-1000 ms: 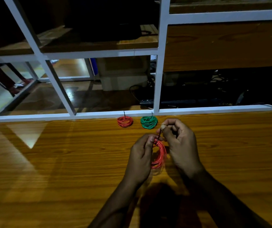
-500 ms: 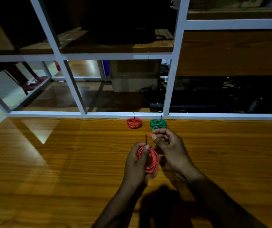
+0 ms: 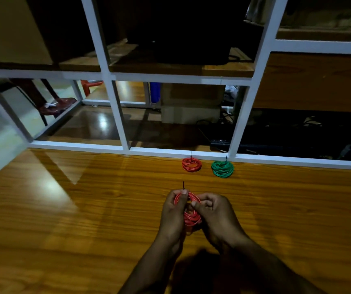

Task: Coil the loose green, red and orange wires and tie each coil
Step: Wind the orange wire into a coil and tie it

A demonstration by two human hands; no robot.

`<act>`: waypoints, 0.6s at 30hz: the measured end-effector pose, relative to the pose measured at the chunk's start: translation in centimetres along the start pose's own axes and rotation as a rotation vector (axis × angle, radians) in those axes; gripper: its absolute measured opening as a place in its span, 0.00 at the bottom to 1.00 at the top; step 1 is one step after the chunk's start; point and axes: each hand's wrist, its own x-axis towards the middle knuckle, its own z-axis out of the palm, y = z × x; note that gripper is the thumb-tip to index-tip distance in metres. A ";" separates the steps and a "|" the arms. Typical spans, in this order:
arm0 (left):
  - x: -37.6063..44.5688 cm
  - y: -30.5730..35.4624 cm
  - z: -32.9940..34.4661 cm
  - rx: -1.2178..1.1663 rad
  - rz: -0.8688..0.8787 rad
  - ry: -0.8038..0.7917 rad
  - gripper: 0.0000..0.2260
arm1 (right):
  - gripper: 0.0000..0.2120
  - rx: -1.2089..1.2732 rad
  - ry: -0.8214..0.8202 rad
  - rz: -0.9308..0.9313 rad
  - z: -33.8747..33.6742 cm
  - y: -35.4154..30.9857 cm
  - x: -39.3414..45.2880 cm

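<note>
Head view. Third coil [image 3: 189, 211] held upright above the wooden table [image 3: 85, 209], nearer the viewer than the white frame rail [image 3: 81, 145] — lifted off the wood, presumably so a tie can pass around the bundle. Colour between red and orange; not told apart from the far coil in this dim light. Left hand [image 3: 173, 213] clasping the coil's left side, thumb pressed over the top turns, dark tie end [image 3: 183, 185] standing up above it. Right hand [image 3: 212, 215] with fingers curled, pinching the coil's right edge, seemingly to keep the turns from springing apart. Both forearms converging from below. Two finished coils — red-orange [image 3: 191, 164] and green [image 3: 222, 169] — lying flat just before the rail, side by side, each with a short dark tie stub, parked clear of the working area.
</note>
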 end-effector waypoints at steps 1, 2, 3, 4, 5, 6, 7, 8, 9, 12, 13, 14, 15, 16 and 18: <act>0.4 0.0 -0.6 0.016 -0.005 -0.002 0.08 | 0.04 0.002 0.004 -0.011 0.6 0.0 0.2; 0.9 0.1 -1.1 0.027 -0.010 -0.004 0.09 | 0.04 0.007 0.012 -0.017 1.2 -0.1 0.5; 1.4 0.3 -1.6 0.035 -0.013 0.001 0.09 | 0.04 0.016 0.023 -0.013 1.8 -0.1 0.9; 2.1 0.5 -2.1 0.042 -0.013 0.008 0.10 | 0.04 0.025 0.034 -0.003 2.5 -0.1 1.3; 2.8 0.7 -2.6 0.044 -0.015 0.012 0.10 | 0.06 0.037 0.039 0.011 3.2 -0.1 1.7; 3.5 0.9 -3.1 0.044 -0.011 0.018 0.10 | 0.08 0.055 0.039 0.028 3.8 0.0 2.2; 4.2 1.3 -3.4 0.055 -0.015 0.019 0.10 | 0.10 0.078 0.036 0.048 4.4 0.1 2.7; 5.0 1.6 -3.9 0.063 -0.022 0.022 0.10 | 0.11 0.104 0.032 0.072 5.0 0.2 3.2; 5.9 1.8 -4.3 0.070 -0.043 0.019 0.10 | 0.12 0.124 0.033 0.095 5.5 0.4 3.7; 9.0 1.9 -5.5 0.099 -0.113 -0.026 0.13 | 0.10 0.166 0.132 0.157 6.9 0.7 5.8; 9.9 2.0 -5.9 0.104 -0.125 -0.039 0.16 | 0.09 0.174 0.195 0.183 7.2 0.9 6.8; 11.0 1.9 -6.3 0.097 -0.128 -0.046 0.19 | 0.08 0.177 0.254 0.207 7.6 1.0 7.9; 11.8 1.9 -6.7 0.087 -0.138 -0.062 0.23 | 0.08 0.177 0.303 0.235 8.0 1.1 9.1; 12.7 1.8 -7.0 0.070 -0.128 -0.062 0.24 | 0.07 0.174 0.337 0.263 8.4 1.2 10.3; 14.7 1.4 -7.7 0.052 -0.098 -0.016 0.23 | 0.07 0.155 0.381 0.299 9.0 1.1 12.5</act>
